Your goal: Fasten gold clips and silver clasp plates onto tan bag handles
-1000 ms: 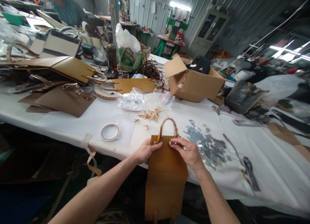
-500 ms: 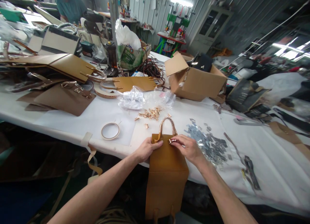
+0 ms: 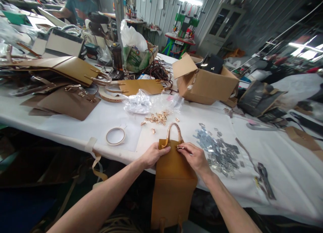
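A tan leather bag panel (image 3: 174, 186) hangs over the table's front edge, its upper end on the white top. A wrapped handle (image 3: 174, 126) arches from that end. My left hand (image 3: 154, 155) is closed on the panel's upper left edge, thumb on top by the handle's foot. Between the thumb and fingers of my right hand (image 3: 194, 156) is a small shiny metal clasp (image 3: 179, 147), held against the panel by the handle's right foot. Gold metal fittings (image 3: 158, 118) lie scattered beyond the handle. Flat metal plates (image 3: 218, 150) are heaped to the right.
A tape roll (image 3: 115, 136) lies at left. Brown leather panels (image 3: 68, 102) are stacked farther left. Clear plastic bags (image 3: 141, 103) and an open cardboard box (image 3: 208, 85) stand behind. Dark pliers-like tools (image 3: 266, 181) lie at right. A person (image 3: 79, 9) is at the far left.
The clasp in my right hand has tilted slightly and sits closer against the panel by the handle's foot. My left hand keeps its hold. The view has shifted a little.
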### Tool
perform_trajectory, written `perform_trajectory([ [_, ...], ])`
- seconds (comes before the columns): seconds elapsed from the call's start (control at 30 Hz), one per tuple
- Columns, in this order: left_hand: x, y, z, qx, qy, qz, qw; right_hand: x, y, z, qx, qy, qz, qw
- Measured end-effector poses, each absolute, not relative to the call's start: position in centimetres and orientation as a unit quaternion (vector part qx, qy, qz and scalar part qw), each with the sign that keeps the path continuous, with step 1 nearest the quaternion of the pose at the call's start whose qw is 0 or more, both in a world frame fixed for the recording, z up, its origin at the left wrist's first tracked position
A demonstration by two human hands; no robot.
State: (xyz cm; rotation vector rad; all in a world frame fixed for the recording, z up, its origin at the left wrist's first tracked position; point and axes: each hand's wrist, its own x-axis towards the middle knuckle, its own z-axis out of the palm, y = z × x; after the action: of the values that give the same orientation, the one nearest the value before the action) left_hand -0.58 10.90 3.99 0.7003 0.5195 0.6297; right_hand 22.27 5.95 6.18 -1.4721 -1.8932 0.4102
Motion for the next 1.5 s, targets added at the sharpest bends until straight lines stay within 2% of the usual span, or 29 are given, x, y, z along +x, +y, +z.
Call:
perform_trajectory([
  [0.13, -0.5, 10.9, 4.0, 0.340, 0.247, 0.294, 0.858, 22.8, 6.1, 6.8, -0.544, -0.746, 0.187, 0.334],
  [0.8, -0.3, 11.1, 4.0, 0.368, 0.254, 0.293, 0.845, 21.8, 6.1, 7.8, -0.536, -0.785, 0.159, 0.269],
  [1.23, -0.4, 10.8, 4.0, 0.365, 0.275, 0.283, 0.843, 22.1, 6.6, 7.5, -0.485, -0.823, 0.156, 0.251],
  [1.5, -0.4, 10.9, 3.8, 0.413, 0.268, 0.278, 0.824, 22.2, 6.0, 8.6, -0.503, -0.800, 0.167, 0.282],
])
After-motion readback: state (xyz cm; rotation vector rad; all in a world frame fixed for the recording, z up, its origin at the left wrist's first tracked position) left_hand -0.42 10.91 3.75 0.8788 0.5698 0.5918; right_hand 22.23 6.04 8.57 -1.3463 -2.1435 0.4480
